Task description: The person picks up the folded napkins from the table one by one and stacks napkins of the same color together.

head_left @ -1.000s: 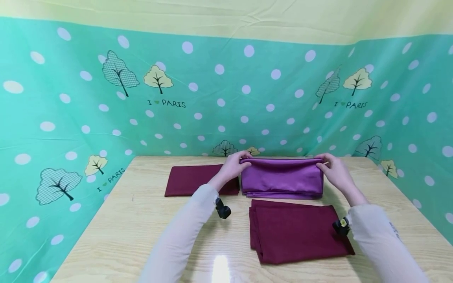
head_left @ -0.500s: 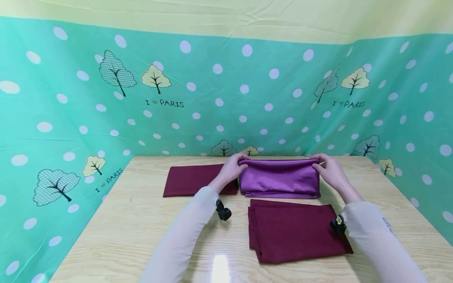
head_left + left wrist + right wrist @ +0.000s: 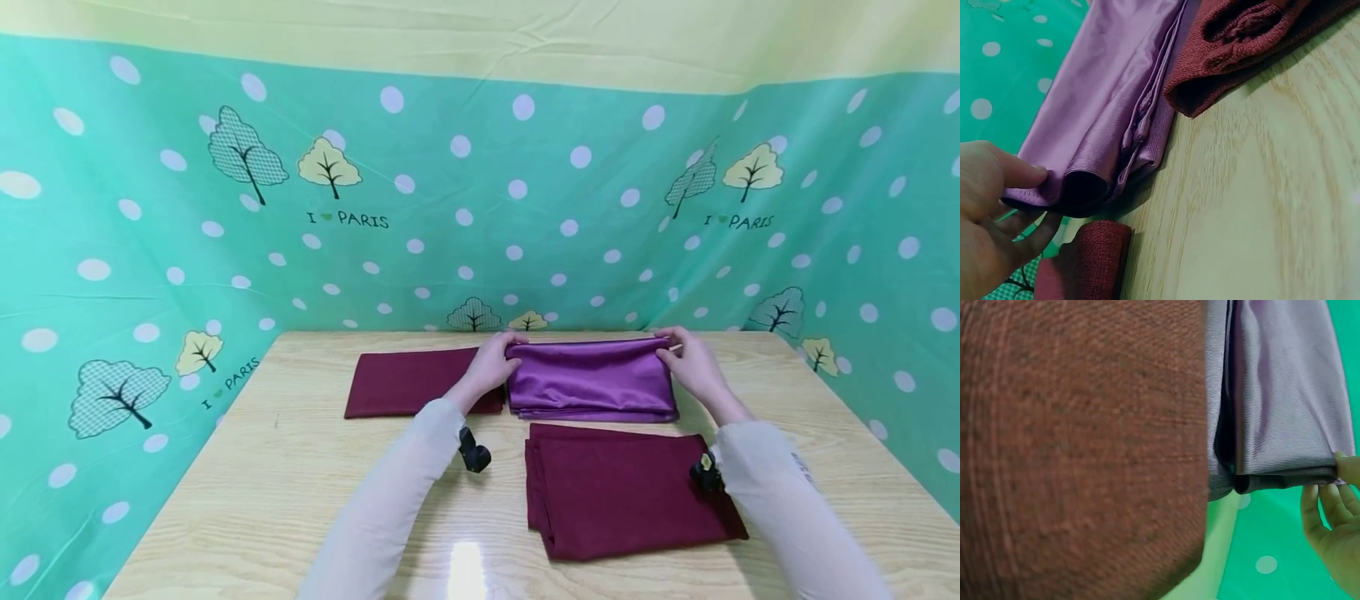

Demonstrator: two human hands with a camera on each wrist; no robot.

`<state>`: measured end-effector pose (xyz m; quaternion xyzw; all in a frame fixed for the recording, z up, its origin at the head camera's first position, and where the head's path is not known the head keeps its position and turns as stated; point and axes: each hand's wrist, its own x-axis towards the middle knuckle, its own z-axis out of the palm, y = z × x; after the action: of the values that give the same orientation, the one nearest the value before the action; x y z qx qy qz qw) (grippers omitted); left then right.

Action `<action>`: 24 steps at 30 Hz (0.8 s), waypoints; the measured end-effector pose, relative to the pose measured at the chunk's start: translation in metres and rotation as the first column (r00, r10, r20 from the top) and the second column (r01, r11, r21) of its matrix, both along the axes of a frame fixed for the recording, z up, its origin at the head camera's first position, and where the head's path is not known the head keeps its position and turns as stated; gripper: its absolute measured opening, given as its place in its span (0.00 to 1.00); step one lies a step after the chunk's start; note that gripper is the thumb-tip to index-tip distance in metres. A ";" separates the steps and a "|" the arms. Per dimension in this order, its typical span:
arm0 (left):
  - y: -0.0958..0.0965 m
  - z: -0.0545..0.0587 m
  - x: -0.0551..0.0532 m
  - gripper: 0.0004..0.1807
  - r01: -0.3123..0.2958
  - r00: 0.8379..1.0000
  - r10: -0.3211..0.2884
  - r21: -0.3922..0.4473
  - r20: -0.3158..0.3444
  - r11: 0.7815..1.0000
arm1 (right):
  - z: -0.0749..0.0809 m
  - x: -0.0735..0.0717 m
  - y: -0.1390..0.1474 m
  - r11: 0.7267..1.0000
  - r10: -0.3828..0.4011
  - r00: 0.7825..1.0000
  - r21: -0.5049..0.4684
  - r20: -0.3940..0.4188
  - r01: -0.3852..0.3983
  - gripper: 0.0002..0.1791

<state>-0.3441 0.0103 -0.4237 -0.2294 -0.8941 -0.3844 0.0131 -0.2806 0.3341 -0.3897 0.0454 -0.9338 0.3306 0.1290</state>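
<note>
A shiny purple cloth (image 3: 588, 382), folded into a long rectangle, lies toward the back of the table. My left hand (image 3: 486, 367) pinches its far left corner, thumb on top and fingers beneath, as the left wrist view shows. At the far right corner my right hand (image 3: 696, 371) pinches the satin cloth (image 3: 1291, 394) between thumb and fingers. Left of it, partly behind my left hand, is a folded maroon cloth (image 3: 408, 385). A larger folded maroon cloth (image 3: 630, 496) lies in front of the purple one, its right end under my right wrist camera.
The pale wooden table (image 3: 300, 508) ends at the back and sides against a green dotted curtain (image 3: 420, 167). Small black cameras are strapped at the left wrist (image 3: 472, 452) and right wrist (image 3: 705, 473). My right forearm passes over the front maroon cloth's right edge.
The far edge of the purple cloth has sunk slightly, and its top face shows flatter. Both hands came down a little with it, the right one shifting slightly left. The maroon cloths stayed put.
</note>
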 end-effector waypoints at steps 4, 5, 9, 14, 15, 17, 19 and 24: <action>0.001 -0.002 0.000 0.20 -0.002 1.000 0.002 0.013 0.009 1.000 | -0.003 -0.002 0.001 1.000 -0.006 1.000 -0.004 -0.004 0.006 0.18; 0.002 -0.003 0.000 0.21 -0.004 1.000 0.004 0.011 0.011 1.000 | -0.004 -0.002 0.001 1.000 -0.008 1.000 -0.005 -0.002 0.008 0.18; 0.004 -0.007 -0.001 0.22 -0.012 1.000 0.012 0.008 0.023 1.000 | -0.007 -0.003 0.002 1.000 -0.014 1.000 -0.011 0.002 0.014 0.18; 0.006 -0.009 -0.001 0.23 -0.028 0.998 0.027 0.017 0.055 0.999 | -0.010 -0.005 0.002 1.000 -0.021 1.000 -0.019 0.017 0.021 0.19; 0.007 -0.009 -0.001 0.23 -0.029 0.998 0.028 0.020 0.064 0.999 | -0.010 -0.005 0.003 1.000 -0.023 1.000 -0.021 0.020 0.024 0.19; 0.007 -0.010 -0.001 0.24 -0.029 0.997 0.027 0.021 0.073 0.999 | -0.010 -0.005 0.003 0.999 -0.029 0.999 -0.023 0.026 0.030 0.19; 0.008 -0.011 -0.001 0.24 -0.029 0.996 0.027 0.023 0.079 0.999 | -0.011 -0.006 0.004 0.999 -0.034 0.999 -0.022 0.031 0.035 0.19; 0.010 -0.012 0.000 0.24 -0.031 0.995 0.030 0.010 0.095 0.999 | -0.010 -0.006 0.006 0.999 -0.046 0.998 -0.004 0.051 0.047 0.20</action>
<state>-0.3445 0.0200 -0.4359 -0.1972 -0.8949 -0.3997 -0.0220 -0.2866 0.3399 -0.4001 0.0150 -0.9367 0.3309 0.1131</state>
